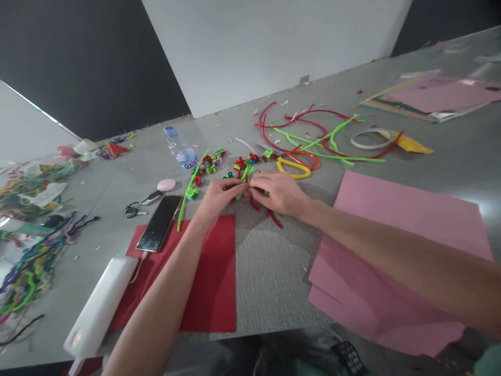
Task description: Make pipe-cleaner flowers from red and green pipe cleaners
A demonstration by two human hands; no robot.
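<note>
My left hand (222, 195) and my right hand (281, 193) meet fingertip to fingertip over the middle of the table. Both are closed in a pinch on a thin red pipe cleaner (254, 204), whose gripped part is mostly hidden by the fingers. A second red pipe cleaner piece (275, 219) sticks out below my right hand. Just beyond the hands lie small red and green pipe cleaner flowers (209, 164), some behind my fingers. A straight green pipe cleaner (187, 201) lies left of my left hand. Scissors with yellow and orange handles (294, 168) rest beyond my right hand.
Long red and green pipe cleaners (324, 138) and a tape roll (371, 139) lie farther back. Left are a water bottle (182, 149), phone (159, 223), keys (135, 210) and white power bank (100, 303). Red sheets (213, 282) and pink sheets (407, 209) lie near the front edge.
</note>
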